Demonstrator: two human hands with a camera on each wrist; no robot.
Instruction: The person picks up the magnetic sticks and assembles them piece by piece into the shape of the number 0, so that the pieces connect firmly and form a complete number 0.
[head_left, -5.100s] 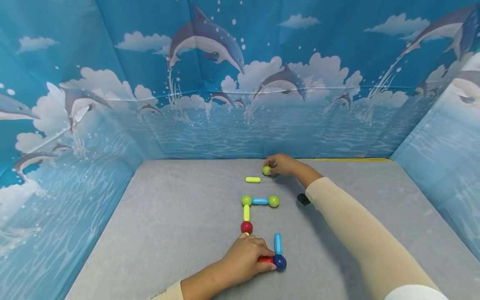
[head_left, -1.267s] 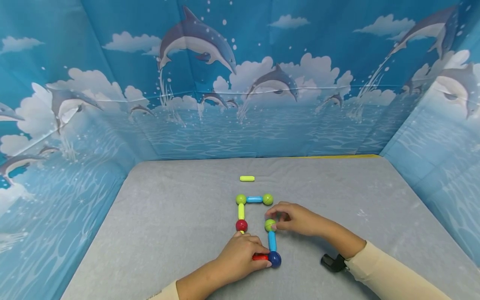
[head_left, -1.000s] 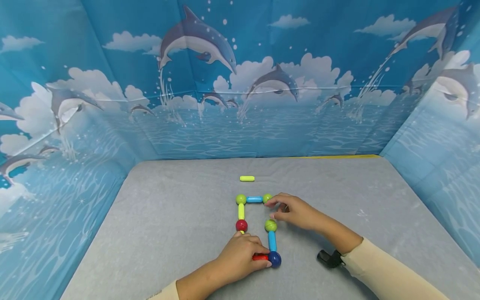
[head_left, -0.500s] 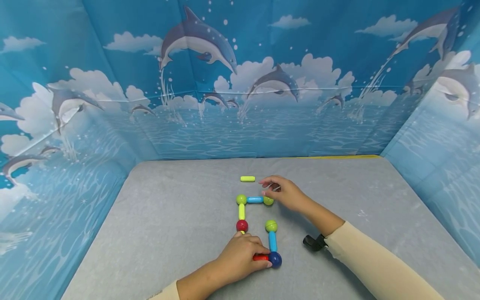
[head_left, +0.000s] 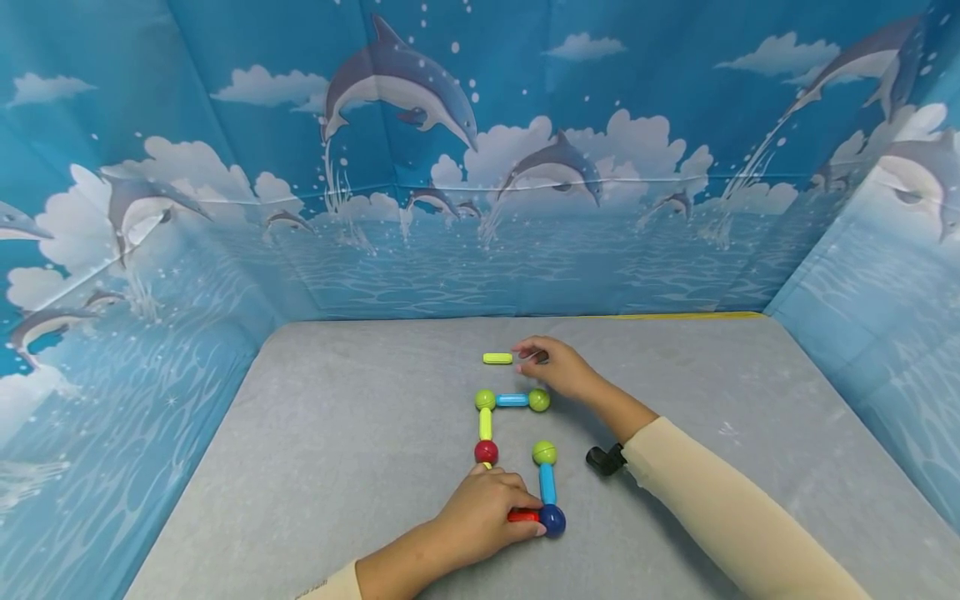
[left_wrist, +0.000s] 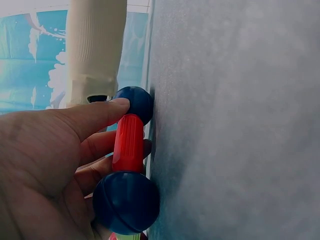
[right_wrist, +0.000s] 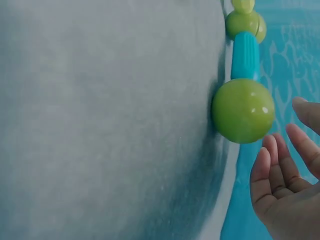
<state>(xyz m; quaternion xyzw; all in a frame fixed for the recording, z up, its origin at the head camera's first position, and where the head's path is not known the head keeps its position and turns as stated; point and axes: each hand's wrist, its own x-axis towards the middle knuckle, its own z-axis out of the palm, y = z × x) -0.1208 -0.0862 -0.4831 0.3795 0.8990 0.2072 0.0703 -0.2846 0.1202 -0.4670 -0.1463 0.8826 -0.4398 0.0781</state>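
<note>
My left hand grips a red magnetic rod low on the mat; a dark blue ball caps each end, and the thumb presses the farther one. From the right-hand blue ball a blue rod runs up to a green ball. On the left, a red ball, yellow-green rod and green ball lead to another blue rod ending in a green ball. Loosely bent and holding nothing, my right hand hovers just right of a loose yellow-green rod.
Grey cloth covers the table. A dolphin-printed curtain encloses the back and sides. A black device sits at the right wrist. A gap separates the two right-side green balls.
My right hand brought a green ball onto the upright blue rod's end, released it, then moved back toward the loose yellow-green rod. My left hand has kept its grip in place.
</note>
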